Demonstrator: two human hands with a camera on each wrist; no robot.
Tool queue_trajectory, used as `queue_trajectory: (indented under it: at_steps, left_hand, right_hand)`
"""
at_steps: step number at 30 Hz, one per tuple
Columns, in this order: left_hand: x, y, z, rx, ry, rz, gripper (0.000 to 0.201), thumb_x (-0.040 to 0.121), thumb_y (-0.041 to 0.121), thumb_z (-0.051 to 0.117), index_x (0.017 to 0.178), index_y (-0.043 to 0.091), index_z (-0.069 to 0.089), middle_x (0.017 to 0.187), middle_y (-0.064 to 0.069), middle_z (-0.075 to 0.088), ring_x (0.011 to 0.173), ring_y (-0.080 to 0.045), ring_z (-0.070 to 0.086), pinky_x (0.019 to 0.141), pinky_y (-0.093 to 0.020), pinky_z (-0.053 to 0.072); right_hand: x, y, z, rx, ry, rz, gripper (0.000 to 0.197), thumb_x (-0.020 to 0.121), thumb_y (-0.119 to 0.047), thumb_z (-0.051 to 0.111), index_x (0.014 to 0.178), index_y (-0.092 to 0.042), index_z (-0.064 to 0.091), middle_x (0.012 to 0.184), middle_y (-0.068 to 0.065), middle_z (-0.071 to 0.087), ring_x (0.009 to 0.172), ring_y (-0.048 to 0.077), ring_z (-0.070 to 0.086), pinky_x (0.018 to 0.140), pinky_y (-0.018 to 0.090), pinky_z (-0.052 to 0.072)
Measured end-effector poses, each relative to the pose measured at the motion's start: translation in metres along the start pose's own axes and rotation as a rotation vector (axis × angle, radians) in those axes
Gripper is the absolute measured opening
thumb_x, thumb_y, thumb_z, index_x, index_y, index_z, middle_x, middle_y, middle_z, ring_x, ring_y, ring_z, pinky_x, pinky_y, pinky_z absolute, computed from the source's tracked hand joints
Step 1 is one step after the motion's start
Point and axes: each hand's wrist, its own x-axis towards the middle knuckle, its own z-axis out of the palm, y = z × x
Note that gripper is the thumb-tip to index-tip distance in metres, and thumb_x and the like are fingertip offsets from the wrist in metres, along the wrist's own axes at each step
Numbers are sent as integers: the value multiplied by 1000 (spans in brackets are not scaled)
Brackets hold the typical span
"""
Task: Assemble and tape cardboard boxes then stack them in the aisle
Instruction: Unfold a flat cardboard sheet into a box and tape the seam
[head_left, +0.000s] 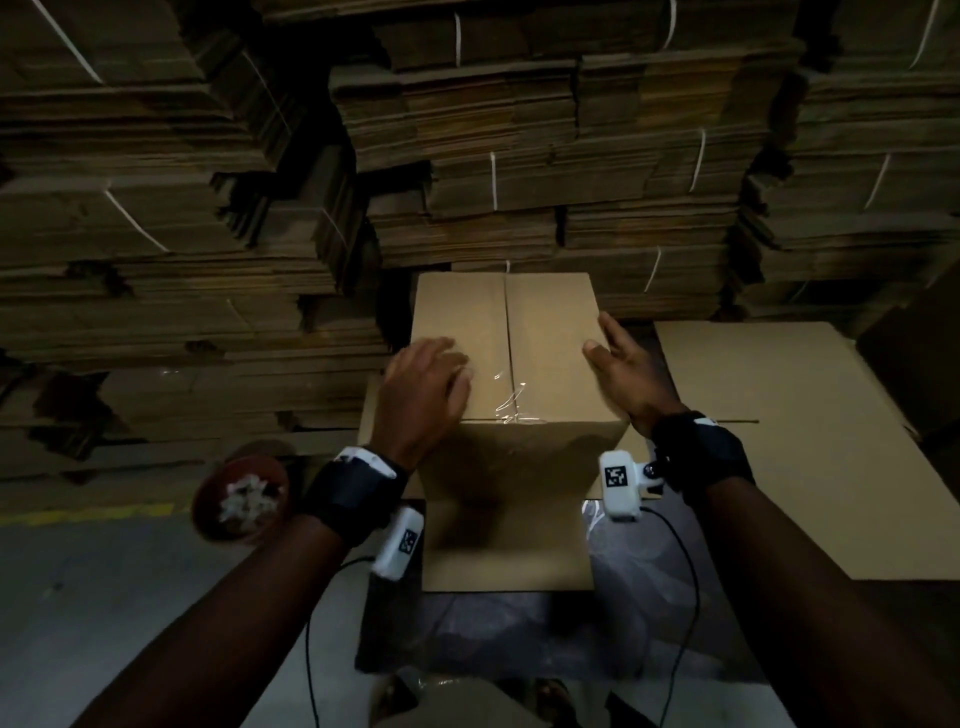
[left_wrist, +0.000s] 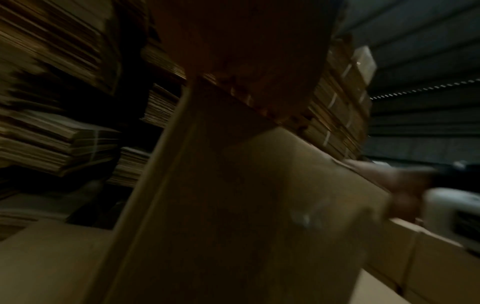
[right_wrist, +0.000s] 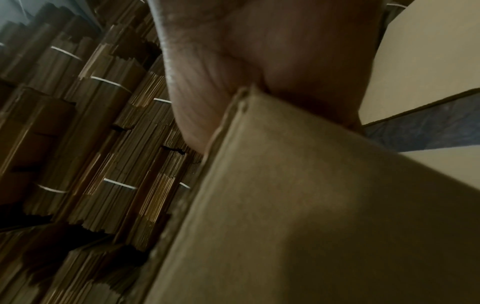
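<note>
Brown cardboard box (head_left: 506, 364), its top flaps closed and clear-taped, is standing upright near bundled flat cardboard stacks (head_left: 519, 156). Left hand (head_left: 423, 389) is pressing flat on top; right hand (head_left: 621, 369), fingers straight, is touching its right edge.

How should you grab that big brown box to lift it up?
Take the cardboard box by its two opposite side walls, one hand from each side, probably low down. Its top is a flat taped lid with nothing to hook. The left hand and right hand already sit at those edges.
</note>
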Motion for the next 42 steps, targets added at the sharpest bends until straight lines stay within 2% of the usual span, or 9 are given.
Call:
queue_trajectory:
  at_steps: [3,9,13,17,21,23,31,35,42]
  left_hand:
    - [-30,18,10,57,4,204,35,99,43,52,109,14,68,120,-8,67,113,-28,59,100,-47,44]
    - [-72,7,40,360,-18,169,88,78,73,65,144,17,47,155,-11,43,143,-31,38,115,-55,22]
    - [-77,6,62,490,49,111,119,51,73,83,148,20,36,150,-11,36,139,-34,32,117,-60,8]
    - [-68,4,73,478,239,106,97,65,71,74,142,23,41,143,-8,40,133,-33,37,119,-55,6]
    - [-69,4,75,436,332,127,77,77,66,70,139,26,49,142,-3,47,132,-29,42,114,-54,17]
    - [-70,5,73,422,349,131,69,82,64,68,138,27,50,141,-1,49,131,-28,44,111,-53,22]
    - [-58,20,61,321,418,81,28,99,49,55,112,28,68,120,2,68,111,-28,57,95,-50,33]
    - [-48,32,42,228,343,-3,28,101,39,49,99,21,70,106,1,69,97,-26,58,88,-45,36]
    - [-14,40,5,-190,79,-155,60,105,58,19,94,23,66,76,7,66,73,-14,63,72,-36,50]
  right_hand:
    - [-4,-1,-1,31,58,30,61,105,-25,54,160,-21,27,145,0,51,115,8,53,77,8,48]
    - [-11,13,8,9,68,132,60,93,-60,61,146,-38,45,138,-7,58,121,17,59,103,45,50]
    - [-8,17,10,27,70,160,56,94,-62,59,142,-34,53,136,-8,60,122,14,56,97,36,45]
    - [-8,16,12,12,85,191,53,91,-65,59,133,-33,61,127,-7,66,116,15,60,99,41,49]
    - [-10,11,14,21,95,205,18,97,-57,57,102,-40,61,103,-17,64,97,1,57,77,25,45]
    - [-12,8,14,15,99,213,17,98,-56,56,92,-40,59,96,-19,61,92,0,55,72,25,43]
    - [-15,5,15,-1,99,234,24,98,-59,54,95,-35,59,98,-9,62,92,10,57,71,30,44]
    - [-17,3,14,17,110,243,24,96,-60,57,93,-36,60,96,-11,64,89,9,58,75,32,49]
    - [-17,3,13,27,115,240,31,95,-59,59,104,-30,65,102,-4,71,94,16,64,87,40,53]
